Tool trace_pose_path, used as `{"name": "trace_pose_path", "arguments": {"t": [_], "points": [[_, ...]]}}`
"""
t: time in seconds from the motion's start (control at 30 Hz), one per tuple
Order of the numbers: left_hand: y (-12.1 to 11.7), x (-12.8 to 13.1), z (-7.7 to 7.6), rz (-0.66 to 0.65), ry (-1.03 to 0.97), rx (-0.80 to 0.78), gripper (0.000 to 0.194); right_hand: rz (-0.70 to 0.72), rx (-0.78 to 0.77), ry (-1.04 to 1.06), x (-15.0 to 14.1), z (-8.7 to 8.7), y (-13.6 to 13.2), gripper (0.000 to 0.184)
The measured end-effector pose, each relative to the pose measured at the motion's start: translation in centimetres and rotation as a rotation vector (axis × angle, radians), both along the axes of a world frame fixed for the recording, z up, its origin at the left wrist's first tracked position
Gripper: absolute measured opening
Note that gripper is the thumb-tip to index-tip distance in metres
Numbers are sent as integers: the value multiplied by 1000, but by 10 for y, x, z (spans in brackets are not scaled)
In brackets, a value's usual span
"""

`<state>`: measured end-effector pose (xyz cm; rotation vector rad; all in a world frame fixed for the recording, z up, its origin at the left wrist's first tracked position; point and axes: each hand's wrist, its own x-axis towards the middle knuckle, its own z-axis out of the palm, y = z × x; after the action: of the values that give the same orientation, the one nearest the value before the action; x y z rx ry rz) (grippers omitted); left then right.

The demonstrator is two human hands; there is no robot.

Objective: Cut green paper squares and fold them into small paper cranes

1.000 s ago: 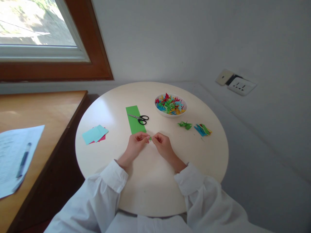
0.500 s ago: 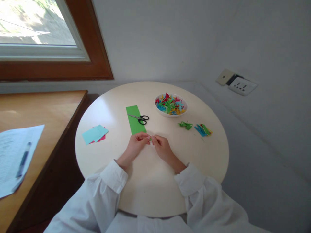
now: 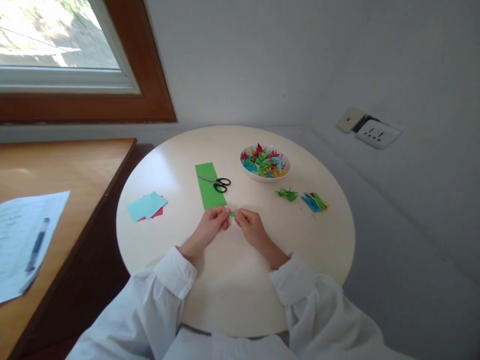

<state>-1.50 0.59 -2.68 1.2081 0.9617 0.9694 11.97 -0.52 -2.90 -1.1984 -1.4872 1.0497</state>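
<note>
My left hand and my right hand meet over the middle of the round cream table. Both pinch a tiny piece of green paper between their fingertips; most of it is hidden by the fingers. Just beyond the hands lies a green paper strip with black-handled scissors resting on its right side. A white bowl full of small coloured folded paper shapes stands further back on the right.
A small green folded shape and a pile of coloured paper scraps lie right of the hands. Light-blue and pink paper squares lie to the left. A wooden desk with a sheet and pen adjoins.
The hands have barely moved; the fingertips have shifted slightly on the green paper piece. The view has drifted a little.
</note>
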Motion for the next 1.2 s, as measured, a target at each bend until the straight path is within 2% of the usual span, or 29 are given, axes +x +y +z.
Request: {"name": "trace_pose_path", "arguments": {"t": [0.3, 0.63, 0.87, 1.07, 1.2], "points": [[-2, -1, 4, -3, -15, 20, 38, -4, -173, 101, -1, 1, 2, 58], [1, 0, -1, -19, -41, 5, 47, -32, -28, -39, -1, -2, 2, 47], [0, 0, 4, -42, -2, 22, 39, -19, -7, -48, -1, -1, 2, 47], [1, -2, 0, 23, 8, 14, 36, -55, -35, 19, -2, -3, 4, 52], [4, -4, -4, 103, -53, 3, 36, -120, -3, 58, 1, -6, 5, 42]]}}
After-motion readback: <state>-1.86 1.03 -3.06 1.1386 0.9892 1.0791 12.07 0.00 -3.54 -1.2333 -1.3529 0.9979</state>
